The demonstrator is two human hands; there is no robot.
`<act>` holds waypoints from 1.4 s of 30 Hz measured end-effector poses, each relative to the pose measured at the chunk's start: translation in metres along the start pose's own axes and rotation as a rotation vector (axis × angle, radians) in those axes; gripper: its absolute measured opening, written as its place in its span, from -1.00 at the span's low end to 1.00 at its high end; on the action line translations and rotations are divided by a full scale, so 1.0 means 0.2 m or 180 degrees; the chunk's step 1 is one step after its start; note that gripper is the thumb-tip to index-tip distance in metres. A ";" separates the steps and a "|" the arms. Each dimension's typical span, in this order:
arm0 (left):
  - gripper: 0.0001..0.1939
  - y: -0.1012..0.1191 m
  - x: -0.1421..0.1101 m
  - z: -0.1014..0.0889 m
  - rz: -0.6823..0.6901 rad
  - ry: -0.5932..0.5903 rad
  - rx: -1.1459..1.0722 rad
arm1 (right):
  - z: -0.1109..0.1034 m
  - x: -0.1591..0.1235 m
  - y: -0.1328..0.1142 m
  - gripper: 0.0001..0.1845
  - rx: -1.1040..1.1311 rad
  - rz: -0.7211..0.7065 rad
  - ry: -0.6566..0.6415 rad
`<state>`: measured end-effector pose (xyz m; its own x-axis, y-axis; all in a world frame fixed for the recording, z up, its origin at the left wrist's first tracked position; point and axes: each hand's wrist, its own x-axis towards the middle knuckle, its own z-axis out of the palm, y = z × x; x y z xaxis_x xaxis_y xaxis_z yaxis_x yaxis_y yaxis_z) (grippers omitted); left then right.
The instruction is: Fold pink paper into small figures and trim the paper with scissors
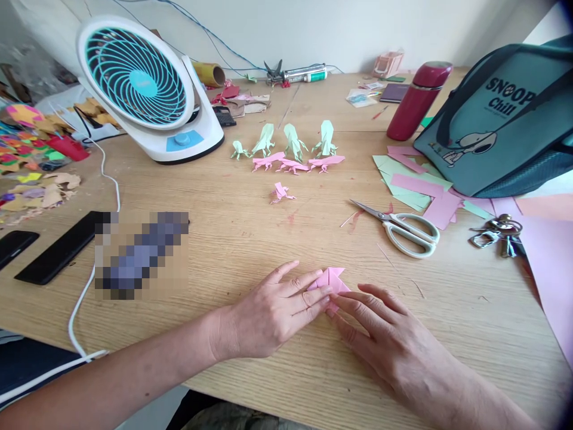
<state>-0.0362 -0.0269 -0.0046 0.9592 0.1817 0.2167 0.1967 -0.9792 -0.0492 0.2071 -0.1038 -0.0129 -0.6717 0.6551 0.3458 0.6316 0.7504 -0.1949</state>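
A small folded piece of pink paper [332, 279] lies on the wooden table under both hands, with pointed flaps sticking out at its far side. My left hand [273, 307] reaches in from the left and holds the paper down with its fingertips, the little finger raised apart and the thumb hidden. From the right, my right hand [387, 331] pinches the paper's near edge between thumb and index finger. Beyond the hands stands a small pink origami figure [280, 192]. Behind it are a row of pink figures [293, 166] and several pale green ones [293, 140].
Scissors [409, 233] lie right of the hands, near keys [499, 233] and pink and green paper pieces [416, 185]. A blue bag [501, 131] and red flask [418, 101] stand behind. At left are a fan [143, 83], a white cable [85, 298] and a blurred-out object [143, 254].
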 end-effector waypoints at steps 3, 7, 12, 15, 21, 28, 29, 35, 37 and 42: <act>-0.57 -0.02 -0.01 0.01 -0.0045 -0.0096 -0.0164 | 0.00 0.00 0.00 -0.65 -0.0004 -0.0005 -0.0038; -0.53 -0.06 -0.01 0.02 -0.0178 -0.0187 -0.0408 | -0.01 0.01 0.00 -0.63 -0.0025 -0.0017 -0.0012; -0.38 -0.09 0.00 0.02 -0.0281 -0.0376 -0.0697 | -0.02 0.02 0.00 -0.58 0.0000 -0.0015 0.0006; -0.29 -0.09 0.00 0.01 -0.0349 -0.0476 -0.0796 | -0.02 0.01 0.00 -0.58 -0.0020 -0.0018 -0.0013; -0.31 -0.08 0.02 0.01 -0.0396 -0.0487 -0.0793 | -0.01 0.01 0.00 -0.57 -0.0017 -0.0024 -0.0008; -0.34 -0.07 0.04 0.01 -0.0422 -0.0501 -0.0704 | -0.02 0.02 0.00 -0.62 -0.0096 -0.0077 0.0041; -0.35 -0.06 0.04 0.01 -0.0414 -0.0508 -0.0690 | -0.02 0.02 0.00 -0.62 -0.0104 -0.0092 0.0029; -0.44 -0.07 0.03 0.01 -0.0507 -0.0302 -0.0808 | -0.02 0.02 -0.01 -0.63 -0.0049 -0.0006 -0.0066; -0.50 -0.09 0.03 0.01 -0.0579 -0.0266 -0.0965 | -0.02 0.01 -0.01 -0.66 -0.0063 0.0012 -0.0116; -0.67 -0.14 0.07 0.01 -0.0796 -0.0118 -0.1135 | -0.02 0.01 0.00 -0.69 -0.0101 -0.0019 -0.0194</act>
<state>-0.0278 0.0027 -0.0018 0.8989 0.4140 0.1437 0.3477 -0.8732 0.3414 0.2078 -0.1036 -0.0082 -0.6972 0.6555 0.2900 0.6389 0.7518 -0.1634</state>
